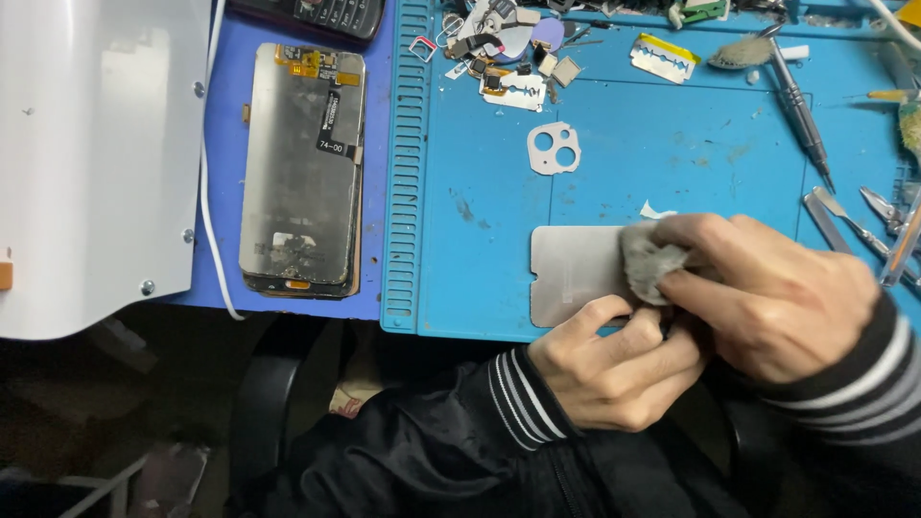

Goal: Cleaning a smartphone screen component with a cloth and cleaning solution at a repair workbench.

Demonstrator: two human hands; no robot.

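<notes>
A thin grey metal plate (pixel 574 273) with a notched corner lies on the blue work mat (pixel 480 249) near its front edge. My right hand (pixel 767 293) presses a wad of grey cloth (pixel 648 261) onto the plate's right part. Just below it, my left hand (pixel 619 369) pinches the plate's lower edge with thumb and fingers. Both wrists wear black sleeves with white striped cuffs.
A stack of phone screen panels (pixel 302 163) lies left of the mat. A camera-hole cover (pixel 554 149), razor blades (pixel 664 56), small parts, a screwdriver (pixel 798 105) and tweezers (pixel 887 230) crowd the mat's far and right sides. A white housing (pixel 91 153) fills the left.
</notes>
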